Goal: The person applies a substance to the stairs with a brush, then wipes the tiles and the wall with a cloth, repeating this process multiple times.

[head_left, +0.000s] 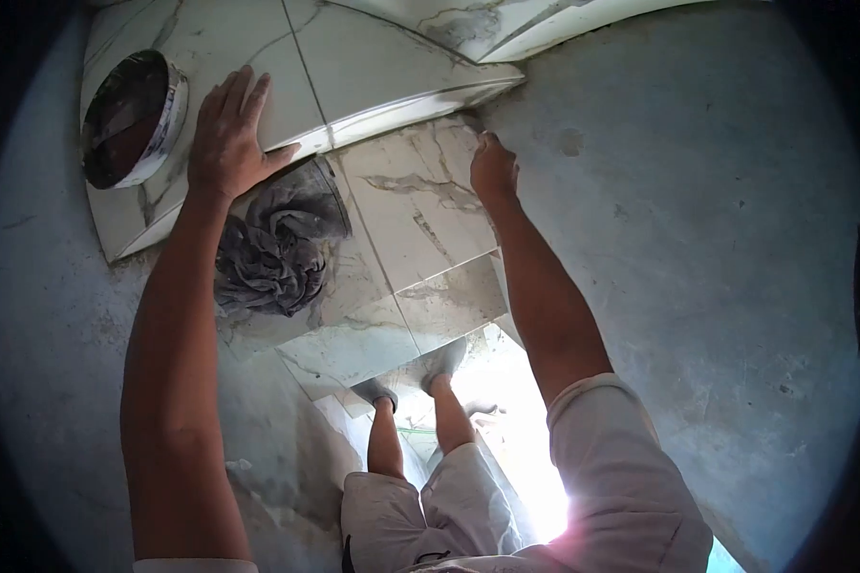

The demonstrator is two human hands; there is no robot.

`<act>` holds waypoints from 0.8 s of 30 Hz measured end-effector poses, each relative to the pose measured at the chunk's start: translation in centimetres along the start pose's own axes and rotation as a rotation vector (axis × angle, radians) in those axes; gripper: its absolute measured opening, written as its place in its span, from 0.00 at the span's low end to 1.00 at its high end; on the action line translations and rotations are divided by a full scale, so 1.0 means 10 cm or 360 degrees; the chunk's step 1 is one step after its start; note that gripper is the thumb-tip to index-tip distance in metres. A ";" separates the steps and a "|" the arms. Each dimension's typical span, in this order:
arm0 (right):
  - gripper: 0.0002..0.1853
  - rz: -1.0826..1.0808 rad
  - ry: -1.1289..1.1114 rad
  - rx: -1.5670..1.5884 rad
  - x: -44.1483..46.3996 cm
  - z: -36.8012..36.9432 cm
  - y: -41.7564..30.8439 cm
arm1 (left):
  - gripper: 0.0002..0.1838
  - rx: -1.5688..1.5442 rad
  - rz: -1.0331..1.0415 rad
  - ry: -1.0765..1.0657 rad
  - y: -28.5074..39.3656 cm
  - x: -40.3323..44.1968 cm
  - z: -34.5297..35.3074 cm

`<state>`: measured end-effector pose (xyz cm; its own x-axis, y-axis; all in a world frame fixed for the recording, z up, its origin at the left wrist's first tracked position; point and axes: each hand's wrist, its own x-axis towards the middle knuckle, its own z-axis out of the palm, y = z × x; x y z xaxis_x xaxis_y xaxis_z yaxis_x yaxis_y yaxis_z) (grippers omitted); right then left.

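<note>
My left hand (pixel 227 143) lies spread on the upper marble-look step (pixel 268 81), its thumb over the front edge. To its left stands a round tub (pixel 169 124) with a pale, smeared rim and a dark inside. Below the hand, a crumpled dark grey cloth (pixel 277 248) lies on the lower tiled step (pixel 411 210). My right hand (pixel 495 170) is closed at the right end of the lower step, where tiles meet the wall. A small dark tip shows beyond its fingers; what it belongs to is hidden.
A grey plaster wall (pixel 698 210) runs along the right side. Another curved step (pixel 554 33) rises at the top. My feet (pixel 444 361) stand lower on the stairs, with bright light beside them. Dark grout lines (pixel 373 239) cross the tiles.
</note>
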<state>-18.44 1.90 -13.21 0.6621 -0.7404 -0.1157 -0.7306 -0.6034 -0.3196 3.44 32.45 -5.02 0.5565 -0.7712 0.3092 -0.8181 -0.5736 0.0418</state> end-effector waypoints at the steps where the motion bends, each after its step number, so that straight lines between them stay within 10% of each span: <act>1: 0.13 0.0059 -0.0052 0.0004 -0.07 0.01 0.07 | 0.48 0.0016 0.0005 0.0026 0.00 0.03 -0.01; 9: 0.16 0.0209 0.0188 0.0626 -0.20 0.25 -0.19 | 0.49 -0.0035 0.0098 0.0044 0.02 0.06 -0.06; 12: 0.22 0.0930 0.0027 0.1057 -0.19 0.53 -0.24 | 0.49 -0.0009 0.0154 -0.0010 0.03 0.06 -0.03; 14: 0.20 0.1107 0.0707 0.1609 -0.59 1.38 0.26 | 0.50 0.0002 0.0127 -0.0032 0.05 0.09 -0.06; 15: 0.21 0.1964 0.0637 0.2380 -0.77 0.73 0.05 | 0.50 -0.0001 0.0142 -0.0060 0.05 0.10 -0.08; 18: 0.23 0.1714 0.0676 0.1640 -1.09 0.53 0.02 | 0.50 0.0015 0.0148 -0.0054 0.05 0.10 -0.06; 20: 0.24 0.0633 0.0536 0.0725 -0.98 0.78 0.03 | 0.49 0.0001 0.0145 -0.0092 0.05 0.10 -0.06; 24: 0.23 0.0803 0.0210 0.0882 -0.48 0.57 -0.12 | 0.49 0.0009 0.0167 -0.0069 0.07 0.12 -0.04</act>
<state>-19.83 7.86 -17.68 0.2191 -0.9374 -0.2708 -0.7257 0.0289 -0.6874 3.48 31.21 -4.23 0.4737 -0.8382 0.2703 -0.8714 -0.4905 0.0062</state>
